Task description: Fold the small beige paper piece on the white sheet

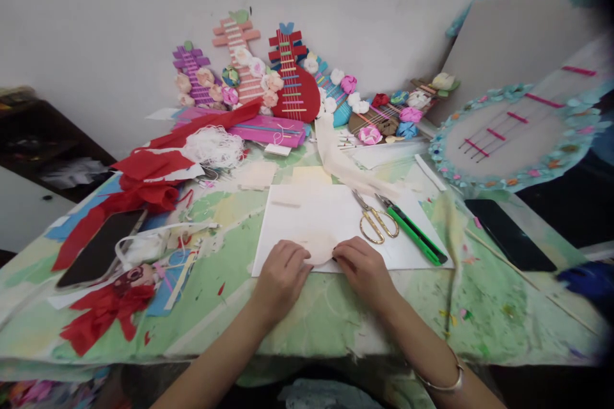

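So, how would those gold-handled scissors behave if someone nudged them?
The scissors probably wouldn't roll, lying flat as they do. They might slide, since the white sheet beneath looks smooth. Their metallic shine suggests stiffness and some weight.

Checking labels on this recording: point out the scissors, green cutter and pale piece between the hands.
Scissors [369, 209], head view: the pivot.
Green cutter [414, 234], head view: middle of its body.
Pale piece [321, 248], head view: middle of its flat surface.
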The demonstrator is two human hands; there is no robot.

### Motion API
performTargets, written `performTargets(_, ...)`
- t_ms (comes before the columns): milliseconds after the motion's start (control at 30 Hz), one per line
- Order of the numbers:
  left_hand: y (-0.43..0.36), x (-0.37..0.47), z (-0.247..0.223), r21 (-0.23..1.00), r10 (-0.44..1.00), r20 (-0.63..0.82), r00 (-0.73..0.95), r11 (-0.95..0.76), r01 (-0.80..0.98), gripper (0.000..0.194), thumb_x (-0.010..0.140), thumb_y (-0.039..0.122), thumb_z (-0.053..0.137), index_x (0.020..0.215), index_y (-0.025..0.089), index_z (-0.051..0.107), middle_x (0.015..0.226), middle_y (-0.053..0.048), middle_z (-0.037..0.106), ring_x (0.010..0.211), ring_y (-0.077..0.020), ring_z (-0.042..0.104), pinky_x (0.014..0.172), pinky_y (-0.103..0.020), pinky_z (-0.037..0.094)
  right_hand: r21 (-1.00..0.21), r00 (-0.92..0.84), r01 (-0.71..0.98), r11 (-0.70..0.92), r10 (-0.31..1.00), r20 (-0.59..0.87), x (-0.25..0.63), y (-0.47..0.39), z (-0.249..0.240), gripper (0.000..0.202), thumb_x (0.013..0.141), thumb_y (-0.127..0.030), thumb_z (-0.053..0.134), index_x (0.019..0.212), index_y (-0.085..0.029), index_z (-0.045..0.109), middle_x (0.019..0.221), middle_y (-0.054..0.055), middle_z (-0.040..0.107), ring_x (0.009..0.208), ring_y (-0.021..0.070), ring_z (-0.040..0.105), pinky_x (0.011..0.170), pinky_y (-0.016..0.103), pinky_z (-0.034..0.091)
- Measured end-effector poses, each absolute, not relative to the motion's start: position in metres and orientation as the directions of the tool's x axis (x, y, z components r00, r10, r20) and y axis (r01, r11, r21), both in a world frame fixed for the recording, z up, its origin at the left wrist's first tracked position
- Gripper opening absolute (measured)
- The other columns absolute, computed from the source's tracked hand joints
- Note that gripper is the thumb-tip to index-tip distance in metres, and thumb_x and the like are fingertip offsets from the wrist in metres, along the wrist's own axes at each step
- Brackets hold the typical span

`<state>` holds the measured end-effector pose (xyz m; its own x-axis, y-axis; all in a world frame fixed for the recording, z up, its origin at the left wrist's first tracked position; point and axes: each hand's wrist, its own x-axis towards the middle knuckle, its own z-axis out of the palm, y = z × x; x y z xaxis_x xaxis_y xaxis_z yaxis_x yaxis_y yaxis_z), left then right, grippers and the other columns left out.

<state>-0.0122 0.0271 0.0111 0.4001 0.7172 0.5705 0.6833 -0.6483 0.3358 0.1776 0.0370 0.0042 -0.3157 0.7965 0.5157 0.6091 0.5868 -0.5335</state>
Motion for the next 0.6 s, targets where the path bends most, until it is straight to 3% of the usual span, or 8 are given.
performTargets(200, 0.0286, -0.0217, 0.0054, 0.391, 0.747, 0.55, 0.374, -0.626, 0.675, 0.011, 0.083, 0.011, 0.05, 0.092, 0.017, 0.055, 0.088, -0.006, 0.058, 0.089, -0.0201, 0.049, 0.079, -0.037, 0.043, -0.642, -0.261, 0.572, 0.51, 0.855, 0.447, 0.1848, 0.0399, 0.0039, 0.015, 0.079, -0.006, 0.051, 0.081, -0.019, 0.059, 0.078, 0.004, 0.061, 0.076, 0.0162, 0.056, 0.069, 0.03, 0.047)
performTargets(600, 0.0296, -0.0214, 0.0035, 0.471, 0.791, 0.494, 0.36, -0.592, 0.654, 0.011, 0.085, 0.014, 0.049, 0.086, 0.018, 0.059, 0.086, -0.006, 0.06, 0.086, -0.0185, 0.053, 0.076, -0.035, 0.045, -0.582, -0.346, 0.557, 0.593, 0.802, 0.487, 0.183, 0.0402, 0.0089, 0.017, 0.078, -0.005, 0.053, 0.08, -0.02, 0.062, 0.081, 0.005, 0.062, 0.08, 0.0182, 0.053, 0.07, 0.033, 0.047)
